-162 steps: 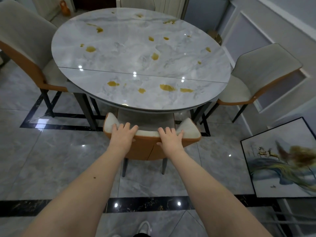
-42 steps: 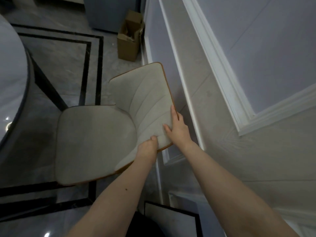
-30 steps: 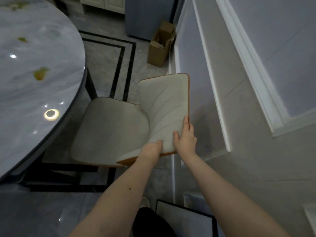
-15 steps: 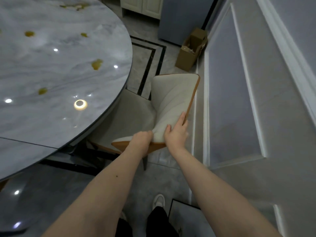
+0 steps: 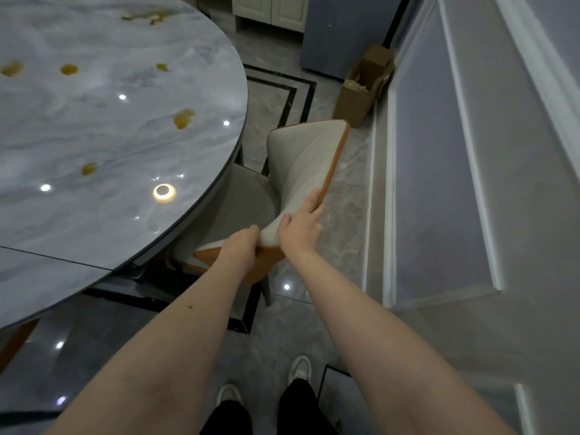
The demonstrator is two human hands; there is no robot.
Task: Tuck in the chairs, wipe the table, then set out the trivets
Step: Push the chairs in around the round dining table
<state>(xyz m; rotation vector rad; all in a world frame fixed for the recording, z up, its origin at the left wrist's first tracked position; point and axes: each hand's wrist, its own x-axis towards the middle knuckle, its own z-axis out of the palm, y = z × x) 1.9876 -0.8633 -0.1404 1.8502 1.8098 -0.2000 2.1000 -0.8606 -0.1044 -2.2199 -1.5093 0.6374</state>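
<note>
Cream chair (image 5: 301, 164) half under marble table (image 5: 103, 146), left hand (image 5: 240, 249) and right hand (image 5: 299, 226) clamped on backrest (tucking step); next, straight push inward.

Both forearms are bare right up to the edge of view, no sleeve showing, no watch, no bracelet. The left hand (image 5: 240, 246) carries no ring that I can see, and neither does the right hand (image 5: 299, 229). There's a small dark mole on the left forearm (image 5: 190, 306), about midway along it. Down below, black trousers (image 5: 295, 409), plain on both legs, cut off by the bottom edge of the view. And light-coloured shoes, whitish with rounded toes: the left shoe (image 5: 229, 394) and the right shoe (image 5: 300, 367), peeking out from the trouser hems.
</note>
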